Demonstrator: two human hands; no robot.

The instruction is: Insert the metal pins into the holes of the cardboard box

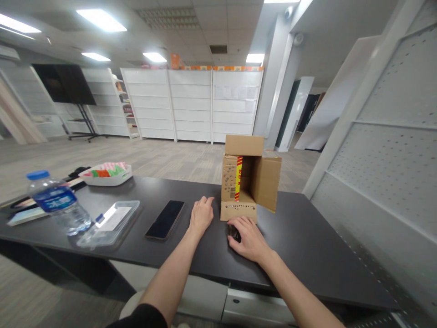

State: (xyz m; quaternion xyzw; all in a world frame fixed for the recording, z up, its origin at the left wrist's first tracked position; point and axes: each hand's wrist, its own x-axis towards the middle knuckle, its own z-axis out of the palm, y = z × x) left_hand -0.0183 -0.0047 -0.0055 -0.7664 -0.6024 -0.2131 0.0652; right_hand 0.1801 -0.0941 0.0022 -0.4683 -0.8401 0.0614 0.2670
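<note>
On the dark desk (302,255) stands an open cardboard box (229,182) with its opening towards me and its flaps folded out. Yellow and red tape runs down its left front. My right hand (249,237) is curved over a small dark ridged object (234,233), just in front of the lower flap. Fingers and palm cover most of that object, so its kind is hidden. To the left of the box my left hand (202,214) rests on the desk, fingers loosely bent and thumb apart. Nothing shows in it, though its fingertips are partly hidden.
Left of my left hand lies a black phone (165,219). Beyond it are a clear plastic case (116,223), a water bottle (58,200) and a white basket (109,179) of colourful packets. A perforated white panel (392,136) borders the desk on the right.
</note>
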